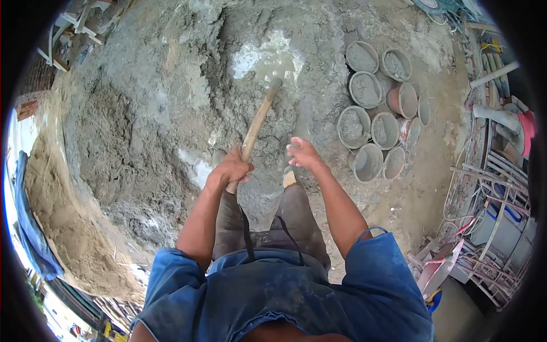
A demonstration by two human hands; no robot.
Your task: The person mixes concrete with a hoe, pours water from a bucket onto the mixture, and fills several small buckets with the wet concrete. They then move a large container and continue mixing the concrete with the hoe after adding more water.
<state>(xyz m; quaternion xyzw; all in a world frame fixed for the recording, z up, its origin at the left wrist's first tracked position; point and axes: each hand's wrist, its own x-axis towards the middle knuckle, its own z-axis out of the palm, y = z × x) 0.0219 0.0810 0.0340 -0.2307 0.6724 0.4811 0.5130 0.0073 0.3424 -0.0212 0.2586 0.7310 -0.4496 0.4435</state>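
Note:
My left hand [232, 169] is wrapped round the lower part of a long wooden tool handle [259, 121], which slants up and away from me. Its far end reaches a dark, mud-coated socket beside a pool of grey water [278, 64]; the tool's head is hidden in the wet mix. Off to the right of the handle, my right hand [303, 153] is in the air, fingers parted and slightly bent, touching nothing. Thick grey mortar [171, 74] spreads around the pool and in front of my legs.
Several buckets stand at right, some filled with grey mix like this bucket [365, 89], others tilted like this reddish one [403, 100]. A sand heap [62, 222] lies at left. Metal frames [496, 228] are piled at right, near another person's leg [494, 113].

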